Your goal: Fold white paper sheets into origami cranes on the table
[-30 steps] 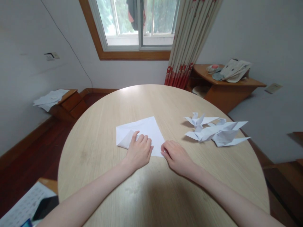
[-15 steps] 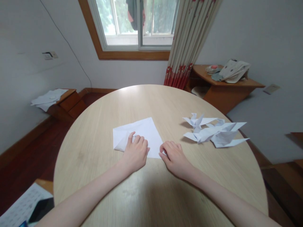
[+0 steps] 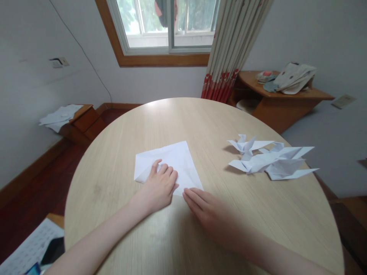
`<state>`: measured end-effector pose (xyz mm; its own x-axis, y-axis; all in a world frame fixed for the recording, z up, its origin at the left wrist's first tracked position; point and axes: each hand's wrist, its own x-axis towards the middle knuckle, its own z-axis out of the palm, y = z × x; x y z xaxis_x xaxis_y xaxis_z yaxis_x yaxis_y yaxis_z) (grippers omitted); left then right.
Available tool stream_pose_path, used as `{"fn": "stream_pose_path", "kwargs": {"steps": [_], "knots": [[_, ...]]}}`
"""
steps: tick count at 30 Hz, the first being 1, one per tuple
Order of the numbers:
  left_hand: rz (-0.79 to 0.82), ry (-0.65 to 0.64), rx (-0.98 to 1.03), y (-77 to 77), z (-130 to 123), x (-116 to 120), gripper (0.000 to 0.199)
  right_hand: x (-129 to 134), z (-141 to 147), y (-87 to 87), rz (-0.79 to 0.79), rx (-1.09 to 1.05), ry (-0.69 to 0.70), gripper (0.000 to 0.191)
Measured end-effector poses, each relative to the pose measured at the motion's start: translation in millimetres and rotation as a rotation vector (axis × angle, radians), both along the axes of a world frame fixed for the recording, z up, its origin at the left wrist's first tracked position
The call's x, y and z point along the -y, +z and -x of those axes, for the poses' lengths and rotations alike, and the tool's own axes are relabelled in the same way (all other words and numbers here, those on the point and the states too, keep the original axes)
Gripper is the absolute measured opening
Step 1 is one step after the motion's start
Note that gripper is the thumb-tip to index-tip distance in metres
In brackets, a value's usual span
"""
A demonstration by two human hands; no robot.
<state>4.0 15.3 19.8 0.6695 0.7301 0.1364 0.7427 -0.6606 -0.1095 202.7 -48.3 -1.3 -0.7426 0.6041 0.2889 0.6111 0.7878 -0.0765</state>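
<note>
Table, one, round, pale wood, its near edge out of frame. Folded birds, white paper, a cluster on the table's right side; they overlap, so the count is uncertain. Sheet, white, part-folded, lying flat near the middle of the table, its near-left part covered. Right hand, one, previously curled at the sheet's near-right corner, now extended, fingertips at the near edge; contact has shifted inward, closer to the other hand. Its thumb is hidden and its wrist blurred; a pinch cannot be confirmed. Left hand, one, palm down over the flap, fingers bent; whether it grips or merely presses cannot be told.
</note>
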Motion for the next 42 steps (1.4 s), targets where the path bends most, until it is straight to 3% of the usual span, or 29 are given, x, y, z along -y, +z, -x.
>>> {"fn": "stream_pose_path", "kwargs": {"steps": [3,15,21,30,42], "knots": [[0.086,-0.018,-0.01,6.3,4.6,1.5,0.008,8.6,1.3,-1.7,-0.081,0.01,0.035,0.035],[0.517,-0.145,0.122,15.1,16.9,-4.6,0.015,26.8,5.4,11.9,0.03,-0.061,0.127,0.022],[0.48,-0.133,0.111,16.9,14.6,-2.6,0.015,23.3,3.8,12.5,0.031,-0.058,0.152,0.026],[0.471,-0.129,0.097,19.2,12.8,-1.6,0.015,11.8,3.2,16.4,0.181,-0.021,0.198,0.028],[0.514,-0.131,0.113,21.0,19.0,-9.6,0.016,6.0,20.1,4.1,0.103,0.002,0.144,0.035]]}}
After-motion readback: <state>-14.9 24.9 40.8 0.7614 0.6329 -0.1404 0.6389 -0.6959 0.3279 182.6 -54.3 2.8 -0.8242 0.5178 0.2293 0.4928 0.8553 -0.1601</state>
